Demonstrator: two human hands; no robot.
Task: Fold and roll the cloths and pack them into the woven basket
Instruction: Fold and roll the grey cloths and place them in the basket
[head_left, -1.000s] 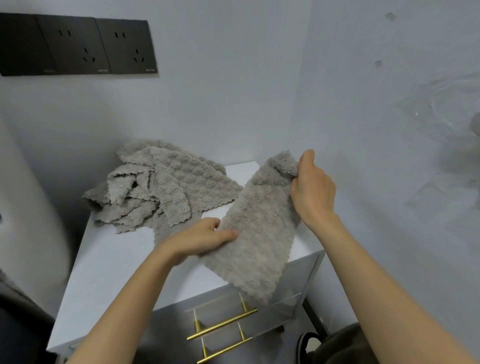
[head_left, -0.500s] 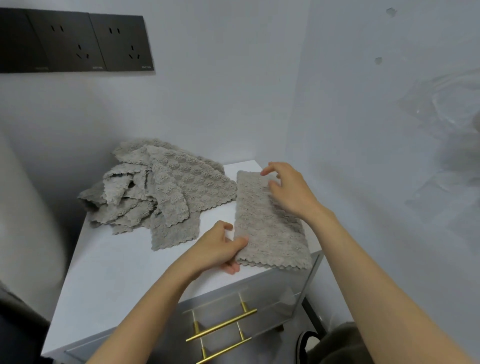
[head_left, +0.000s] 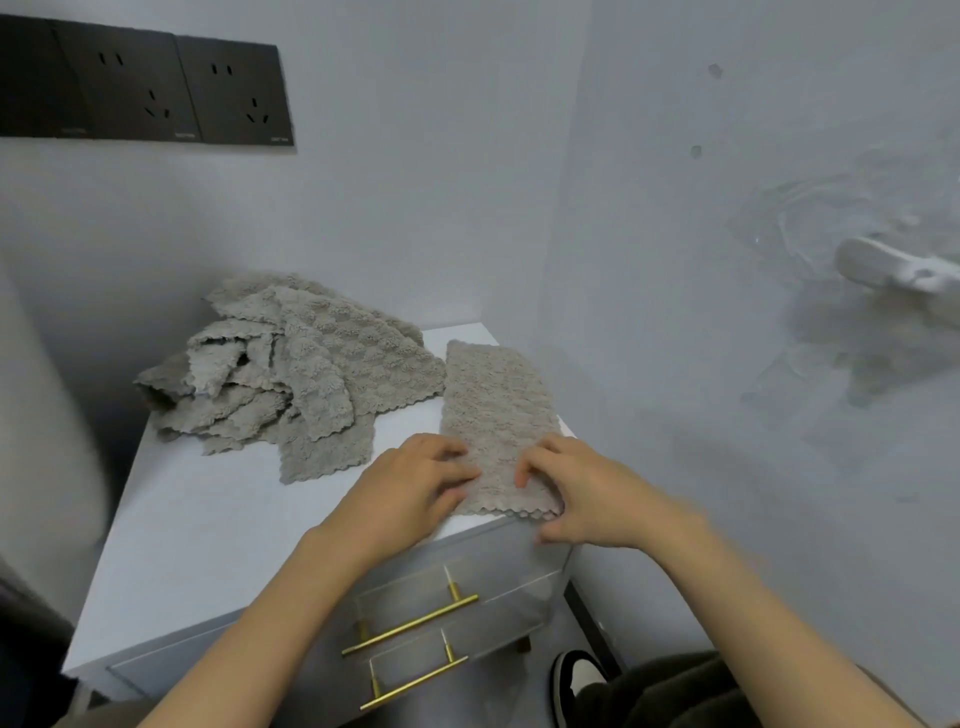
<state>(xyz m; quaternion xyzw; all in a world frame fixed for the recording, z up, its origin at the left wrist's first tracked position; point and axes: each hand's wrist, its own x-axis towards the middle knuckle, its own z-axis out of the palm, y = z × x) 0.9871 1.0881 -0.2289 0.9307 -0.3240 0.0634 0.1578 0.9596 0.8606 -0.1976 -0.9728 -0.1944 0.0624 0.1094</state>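
Observation:
A grey textured cloth (head_left: 493, 405), folded into a long narrow strip, lies flat on the right side of the white cabinet top (head_left: 208, 530). Its near end is at the front edge. My left hand (head_left: 415, 488) has curled fingers on the strip's near left corner. My right hand (head_left: 587, 488) pinches the near right corner, with its fingertips on top and its thumb at the edge below. A loose pile of several similar grey cloths (head_left: 291, 374) lies at the back left of the top. No woven basket is in view.
The cabinet stands in a corner, with walls close behind and to the right. Two drawers with gold bar handles (head_left: 410, 623) face me below the top. Black wall sockets (head_left: 156, 88) hang at the upper left. A shoe (head_left: 576, 680) is on the floor by the cabinet.
The cloth was held up in the air, then laid down folded on the cabinet top. My right hand came from the strip's far end to its near end, beside my left hand.

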